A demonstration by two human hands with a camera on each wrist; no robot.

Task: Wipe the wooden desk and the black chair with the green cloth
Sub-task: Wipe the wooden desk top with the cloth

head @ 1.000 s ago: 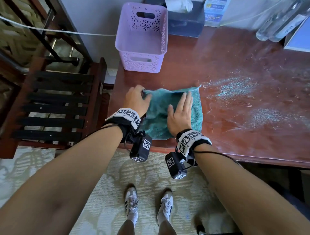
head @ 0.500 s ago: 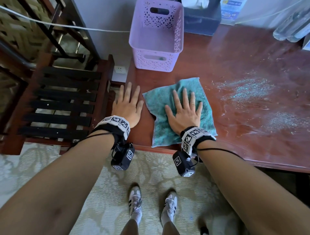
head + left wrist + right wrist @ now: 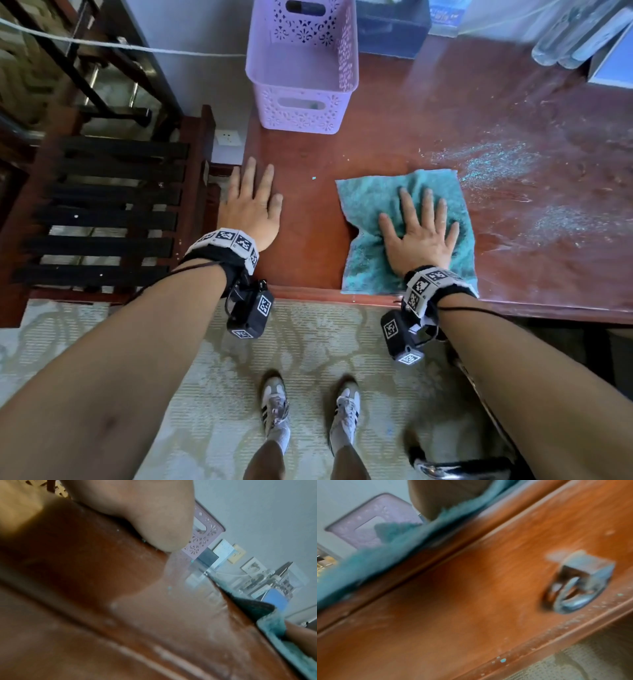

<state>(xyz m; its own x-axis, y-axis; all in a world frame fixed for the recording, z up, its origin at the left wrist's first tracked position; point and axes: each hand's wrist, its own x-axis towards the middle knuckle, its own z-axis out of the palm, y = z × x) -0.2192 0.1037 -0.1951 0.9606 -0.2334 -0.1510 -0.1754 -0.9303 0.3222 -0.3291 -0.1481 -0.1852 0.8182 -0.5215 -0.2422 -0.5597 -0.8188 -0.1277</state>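
The green cloth (image 3: 370,219) lies spread on the reddish wooden desk (image 3: 411,120) near its front edge. My right hand (image 3: 419,236) presses flat on the cloth with fingers spread. My left hand (image 3: 251,205) rests flat on the bare desk at its left end, apart from the cloth. The black slatted chair (image 3: 102,219) stands left of the desk. In the left wrist view the cloth (image 3: 274,626) shows at the right edge of the desk (image 3: 120,601). In the right wrist view the cloth (image 3: 385,550) overhangs the desk edge above a drawer front (image 3: 453,601).
A lilac plastic basket (image 3: 301,65) stands at the desk's back left. Bluish-white powder (image 3: 496,164) speckles the desk right of the cloth. A dark box (image 3: 390,27) and clear bottles (image 3: 575,34) line the back. A metal drawer handle (image 3: 578,585) sits below the edge.
My right hand has slid the cloth to the right along the desk, away from my left hand. The left hand let go of the cloth and now lies flat on the desk.
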